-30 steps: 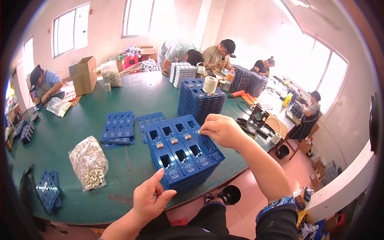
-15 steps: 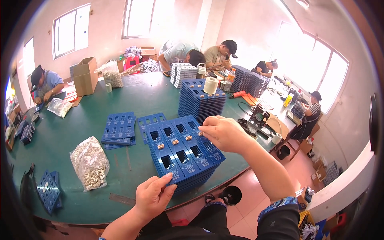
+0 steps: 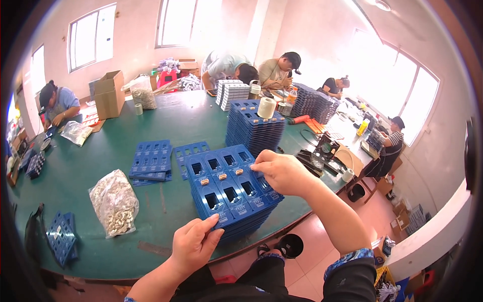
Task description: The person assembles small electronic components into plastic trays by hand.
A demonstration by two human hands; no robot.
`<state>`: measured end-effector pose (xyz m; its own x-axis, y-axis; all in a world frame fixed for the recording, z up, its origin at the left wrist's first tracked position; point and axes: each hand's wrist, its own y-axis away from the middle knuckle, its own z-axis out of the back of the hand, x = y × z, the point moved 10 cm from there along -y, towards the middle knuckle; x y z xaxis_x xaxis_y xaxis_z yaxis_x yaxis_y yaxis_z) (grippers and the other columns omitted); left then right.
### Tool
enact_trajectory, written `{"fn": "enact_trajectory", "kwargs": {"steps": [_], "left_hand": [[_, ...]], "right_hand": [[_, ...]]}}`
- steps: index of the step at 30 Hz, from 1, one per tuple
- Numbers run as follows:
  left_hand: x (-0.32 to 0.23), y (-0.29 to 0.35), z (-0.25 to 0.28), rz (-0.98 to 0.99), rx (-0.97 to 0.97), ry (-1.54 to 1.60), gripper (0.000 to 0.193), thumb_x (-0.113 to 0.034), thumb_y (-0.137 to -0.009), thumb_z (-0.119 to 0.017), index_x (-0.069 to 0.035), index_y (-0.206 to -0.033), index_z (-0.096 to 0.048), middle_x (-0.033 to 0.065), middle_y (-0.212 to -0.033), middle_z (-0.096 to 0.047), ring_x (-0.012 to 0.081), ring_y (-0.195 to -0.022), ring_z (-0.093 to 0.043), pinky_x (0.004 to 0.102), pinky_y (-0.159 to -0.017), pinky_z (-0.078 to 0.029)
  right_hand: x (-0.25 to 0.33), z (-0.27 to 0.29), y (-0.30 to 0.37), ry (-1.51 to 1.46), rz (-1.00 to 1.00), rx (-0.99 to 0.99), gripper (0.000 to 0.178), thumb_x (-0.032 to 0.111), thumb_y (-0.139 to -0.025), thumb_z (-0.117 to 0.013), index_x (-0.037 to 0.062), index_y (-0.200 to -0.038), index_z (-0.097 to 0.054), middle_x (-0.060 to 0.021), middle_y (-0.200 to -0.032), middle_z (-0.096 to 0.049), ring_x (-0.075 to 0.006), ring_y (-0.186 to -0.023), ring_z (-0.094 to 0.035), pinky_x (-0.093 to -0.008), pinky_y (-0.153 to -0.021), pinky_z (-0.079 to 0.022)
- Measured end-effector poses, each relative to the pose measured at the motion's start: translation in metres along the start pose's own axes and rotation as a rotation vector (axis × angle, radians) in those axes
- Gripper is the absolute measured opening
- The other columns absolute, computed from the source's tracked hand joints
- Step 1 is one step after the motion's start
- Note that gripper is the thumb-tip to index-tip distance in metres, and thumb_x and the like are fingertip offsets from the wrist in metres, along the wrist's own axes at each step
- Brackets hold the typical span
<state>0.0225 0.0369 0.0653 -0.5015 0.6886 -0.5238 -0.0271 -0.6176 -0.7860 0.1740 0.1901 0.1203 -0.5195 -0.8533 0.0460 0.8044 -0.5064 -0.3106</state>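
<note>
A stack of blue circuit board panels with rectangular cut-outs stands before me at the table's near edge. Small white connectors sit in a row across the top panel. At the right end of that row my right hand presses pinched fingertips onto the panel; they cover the small connector there. My left hand is closed at the stack's near left corner, thumb and forefinger together; whatever is between them is hidden. Left of the stack lies a clear bag full of small white connectors.
More blue panels lie left of the stack. Behind it, a taller panel stack bears a white roll. A cardboard box stands at the far left. Several people work around the green table. A black bin is on the floor.
My right fingertips have come down over the connector at the right end of the row, which showed beneath them before. My left hand keeps its place. The whole view has shifted slightly.
</note>
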Motion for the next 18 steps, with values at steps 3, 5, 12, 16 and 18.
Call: {"fn": "enact_trajectory", "kwargs": {"steps": [3, 5, 12, 16, 18], "left_hand": [[-0.001, 0.006, 0.008, 0.064, -0.01, 0.08, 0.043, -0.015, -0.09, -0.072, -0.001, -0.127, -0.056, 0.0046, -0.071, -0.056, 0.0127, -0.054, -0.05, 0.0258, -0.05, -0.041], [0.018, 0.026, 0.005, 0.343, -0.005, 0.533, 0.041, -0.02, -0.095, -0.065, 0.0, -0.129, -0.054, 0.0052, -0.075, -0.058, 0.0112, -0.053, -0.047, 0.024, -0.049, -0.04], [0.014, 0.109, -0.06, 1.294, 0.092, 1.501, 0.061, -0.05, -0.106, -0.024, 0.002, -0.128, -0.048, 0.0106, -0.09, -0.064, 0.0081, -0.047, -0.041, 0.0204, -0.04, -0.03], [0.017, 0.127, -0.066, 1.335, 0.131, 1.415, 0.064, -0.055, -0.105, -0.023, 0.0, -0.128, -0.047, 0.0072, -0.086, -0.062, 0.0079, -0.047, -0.042, 0.0204, -0.039, -0.03], [0.016, 0.134, -0.069, 1.379, 0.155, 1.346, 0.069, -0.061, -0.102, -0.023, -0.002, -0.126, -0.049, 0.0054, -0.082, -0.06, 0.0082, -0.047, -0.04, 0.0207, -0.041, -0.03]], "right_hand": [[0.006, 0.014, 0.003, 0.062, -0.064, -0.065, 0.033, 0.007, -0.086, -0.055, 0.0053, -0.118, -0.063, -0.0104, -0.112, -0.061, -0.03, -0.093, -0.065, -0.0417, -0.082, -0.055], [0.035, 0.051, 0.018, -0.009, 0.016, -0.344, 0.027, 0.002, -0.083, -0.06, 0.0018, -0.109, -0.066, -0.0122, -0.105, -0.064, -0.0331, -0.082, -0.066, -0.0388, -0.072, -0.056], [0.181, -0.012, 0.059, -0.501, 0.273, -0.081, 0.017, 0.013, -0.079, -0.077, 0.0095, -0.095, -0.073, -0.0025, -0.088, -0.064, -0.0194, -0.074, -0.066, -0.0312, -0.061, -0.054], [0.18, -0.059, 0.061, -0.577, 0.16, 0.073, 0.012, 0.017, -0.083, -0.072, 0.0107, -0.093, -0.072, -0.0041, -0.092, -0.064, -0.024, -0.081, -0.066, -0.0355, -0.066, -0.055], [0.183, -0.07, 0.061, -0.597, 0.114, 0.143, 0.011, 0.018, -0.085, -0.068, 0.0108, -0.092, -0.071, -0.0052, -0.096, -0.064, -0.0264, -0.087, -0.065, -0.038, -0.07, -0.055]]}}
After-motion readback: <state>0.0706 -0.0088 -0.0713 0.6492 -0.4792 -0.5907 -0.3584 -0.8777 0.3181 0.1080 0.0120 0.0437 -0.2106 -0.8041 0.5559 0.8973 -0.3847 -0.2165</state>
